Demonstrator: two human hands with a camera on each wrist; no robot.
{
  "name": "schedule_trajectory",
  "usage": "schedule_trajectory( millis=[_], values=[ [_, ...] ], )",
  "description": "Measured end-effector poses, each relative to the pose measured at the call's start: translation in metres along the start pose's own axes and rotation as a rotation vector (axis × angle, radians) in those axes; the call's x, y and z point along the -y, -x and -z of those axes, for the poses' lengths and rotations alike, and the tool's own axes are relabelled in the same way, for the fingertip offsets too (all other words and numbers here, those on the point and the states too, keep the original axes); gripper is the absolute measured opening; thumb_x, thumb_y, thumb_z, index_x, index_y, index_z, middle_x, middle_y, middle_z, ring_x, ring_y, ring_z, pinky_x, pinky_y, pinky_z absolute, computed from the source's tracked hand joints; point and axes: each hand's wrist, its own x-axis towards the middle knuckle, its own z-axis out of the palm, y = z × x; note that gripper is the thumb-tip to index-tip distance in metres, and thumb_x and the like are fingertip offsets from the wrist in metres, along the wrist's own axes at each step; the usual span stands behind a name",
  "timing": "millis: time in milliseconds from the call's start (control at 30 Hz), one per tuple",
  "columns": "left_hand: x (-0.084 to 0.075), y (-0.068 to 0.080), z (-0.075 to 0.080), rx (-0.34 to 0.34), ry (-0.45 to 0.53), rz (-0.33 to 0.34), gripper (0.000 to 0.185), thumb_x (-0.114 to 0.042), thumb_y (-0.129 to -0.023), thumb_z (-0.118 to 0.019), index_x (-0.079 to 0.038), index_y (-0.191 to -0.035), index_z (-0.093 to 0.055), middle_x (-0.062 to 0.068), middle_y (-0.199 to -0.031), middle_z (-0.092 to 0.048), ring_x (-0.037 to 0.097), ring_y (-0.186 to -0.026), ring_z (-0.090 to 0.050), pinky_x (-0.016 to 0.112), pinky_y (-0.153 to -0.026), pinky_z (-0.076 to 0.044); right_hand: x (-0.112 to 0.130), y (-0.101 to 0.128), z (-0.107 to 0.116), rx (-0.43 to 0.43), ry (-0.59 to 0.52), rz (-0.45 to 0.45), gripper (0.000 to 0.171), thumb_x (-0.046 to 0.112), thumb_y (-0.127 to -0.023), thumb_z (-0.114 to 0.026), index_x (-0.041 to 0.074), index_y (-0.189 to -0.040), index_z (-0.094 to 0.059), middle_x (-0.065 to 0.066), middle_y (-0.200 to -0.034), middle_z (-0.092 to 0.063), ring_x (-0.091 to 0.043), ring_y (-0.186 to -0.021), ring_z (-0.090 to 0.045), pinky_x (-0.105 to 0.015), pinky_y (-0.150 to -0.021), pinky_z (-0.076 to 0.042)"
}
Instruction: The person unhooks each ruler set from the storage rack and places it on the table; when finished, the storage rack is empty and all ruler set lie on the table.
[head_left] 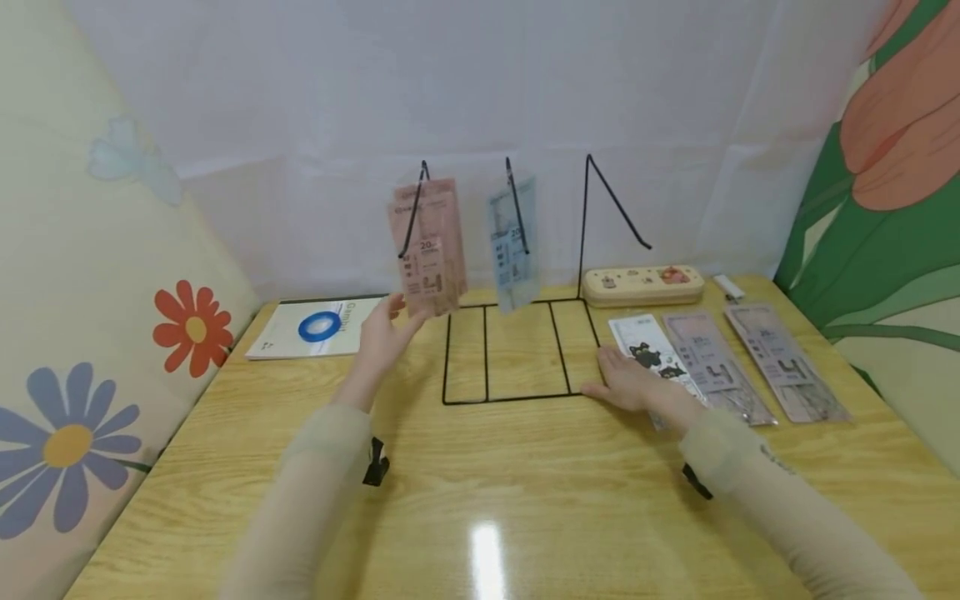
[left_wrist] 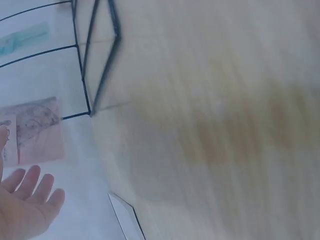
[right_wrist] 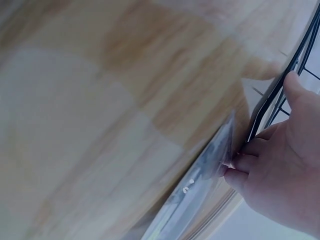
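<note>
A black wire display rack [head_left: 486, 358] stands on the table with three upright hooks. Pink packets [head_left: 427, 250] hang from its left hook, and a pale blue packet [head_left: 513, 250] from the middle one. My left hand [head_left: 381, 337] is at the lower edge of the pink packets; in the left wrist view its fingers [left_wrist: 32, 185] are spread and loosely bent. Whether it touches the packets is unclear. With thumb and bent fingers, my right hand [head_left: 633, 382] holds the rack's front right base corner. Beneath and beside it lies a white packet with black cats [head_left: 647, 354].
Two mauve packets [head_left: 712, 367] lie at the right. Behind them are a cream pencil case [head_left: 643, 286] and a small white object [head_left: 728, 287]. At the left, a blue ring [head_left: 318, 327] lies on a notebook [head_left: 273, 342]. The rack's right hook [head_left: 618, 202] is bare.
</note>
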Motion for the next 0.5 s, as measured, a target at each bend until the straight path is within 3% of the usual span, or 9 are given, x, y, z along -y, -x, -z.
schedule_trajectory(
  millis=[200,400,500],
  values=[
    [-0.008,-0.009,-0.009,-0.027,0.147,0.048,0.043,-0.026,-0.094,-0.058,-0.002,-0.129,-0.049,0.019,-0.128,-0.054,0.035,-0.118,-0.053,0.044,-0.097,-0.049,0.003,0.001,0.003,0.020,-0.024,-0.008,0.080,0.044,-0.100,-0.037,-0.016,-0.144,-0.006,-0.034,-0.151,-0.003,-0.046,-0.142,-0.007,-0.051,-0.118,-0.011],
    [-0.013,-0.011,-0.018,0.039,0.273,0.095,0.042,-0.023,-0.094,-0.058,-0.007,-0.132,-0.051,0.017,-0.131,-0.057,0.032,-0.120,-0.055,0.043,-0.099,-0.048,0.003,0.002,0.005,0.038,-0.019,-0.018,0.081,0.043,-0.100,-0.038,-0.016,-0.144,-0.006,-0.035,-0.151,-0.003,-0.046,-0.142,-0.007,-0.051,-0.118,-0.011],
    [-0.018,-0.009,-0.020,0.041,0.316,0.092,0.042,-0.022,-0.095,-0.058,-0.006,-0.133,-0.051,0.017,-0.128,-0.060,0.029,-0.118,-0.058,0.040,-0.099,-0.048,0.002,0.001,0.004,0.049,-0.013,-0.023,0.081,0.043,-0.100,-0.038,-0.016,-0.144,-0.005,-0.034,-0.152,-0.002,-0.046,-0.142,-0.006,-0.051,-0.118,-0.011]
  ],
)
